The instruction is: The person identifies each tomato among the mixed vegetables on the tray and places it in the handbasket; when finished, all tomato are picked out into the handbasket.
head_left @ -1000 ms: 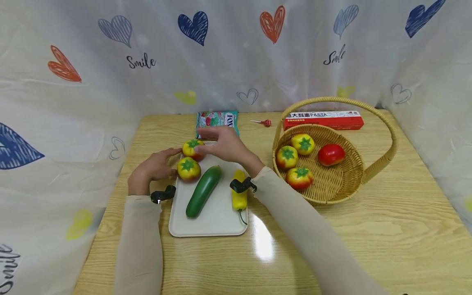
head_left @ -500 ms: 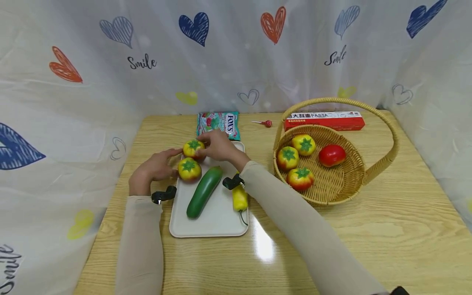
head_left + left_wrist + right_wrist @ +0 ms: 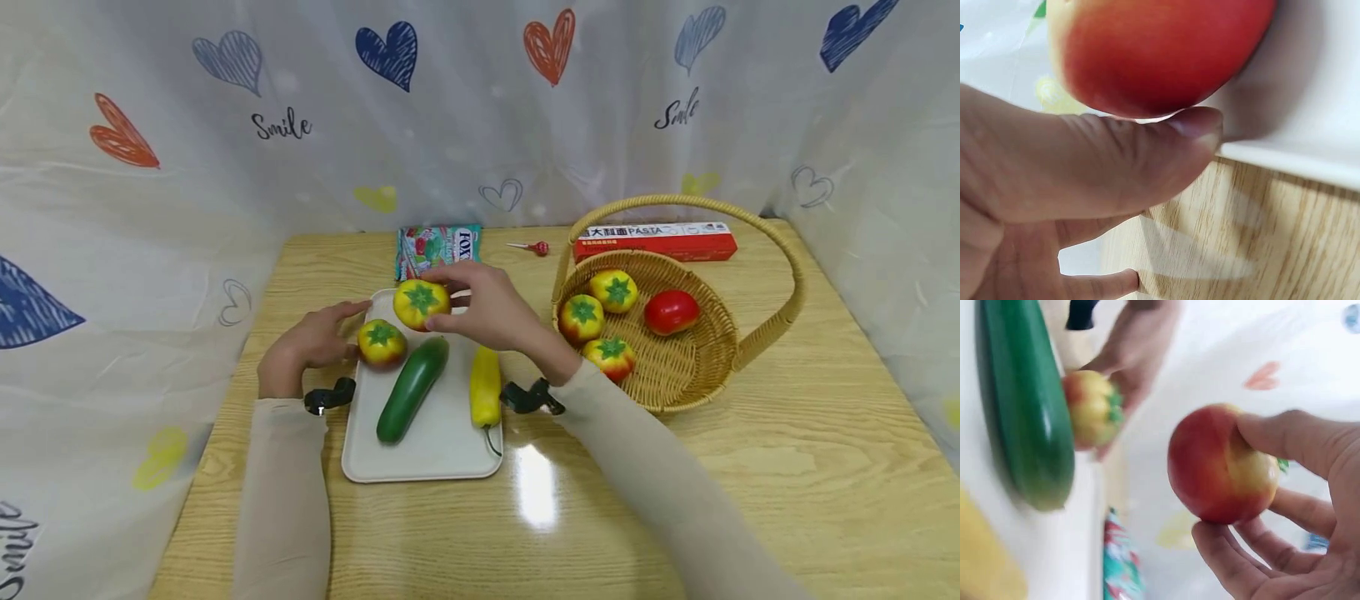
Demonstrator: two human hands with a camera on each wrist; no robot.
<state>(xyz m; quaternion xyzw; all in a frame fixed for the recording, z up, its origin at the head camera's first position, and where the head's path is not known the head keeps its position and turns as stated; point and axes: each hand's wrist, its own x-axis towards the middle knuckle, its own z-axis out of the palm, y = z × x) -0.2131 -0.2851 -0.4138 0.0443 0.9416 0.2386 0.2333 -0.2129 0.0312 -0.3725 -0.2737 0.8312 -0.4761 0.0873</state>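
My right hand (image 3: 487, 307) holds a yellow-and-red persimmon (image 3: 420, 302) with a green leafy top, raised over the back of the white tray (image 3: 450, 463). In the right wrist view, thumb and fingers pinch this persimmon (image 3: 1213, 465) around its sides. My left hand (image 3: 311, 337) rests at the tray's left edge, fingers loosely extended. Its thumb (image 3: 1147, 156) lies along the rim, right against a second persimmon (image 3: 381, 343) on the tray. A green cucumber-like vegetable (image 3: 412, 390) lies slanted mid-tray, and a long yellow pepper (image 3: 485, 390) lies along the right side.
Right of the tray stands a wicker basket (image 3: 675, 379) with a tall handle, holding several persimmons (image 3: 617, 290) and a red tomato-like fruit (image 3: 671, 312). Along the table's back lie a teal candy bag (image 3: 438, 248), a lollipop (image 3: 538, 247) and a red pasta box (image 3: 660, 242).
My right hand closed its fingers on the rear persimmon, then lifted it off the tray toward the right. The left hand has stayed at the tray's left edge.
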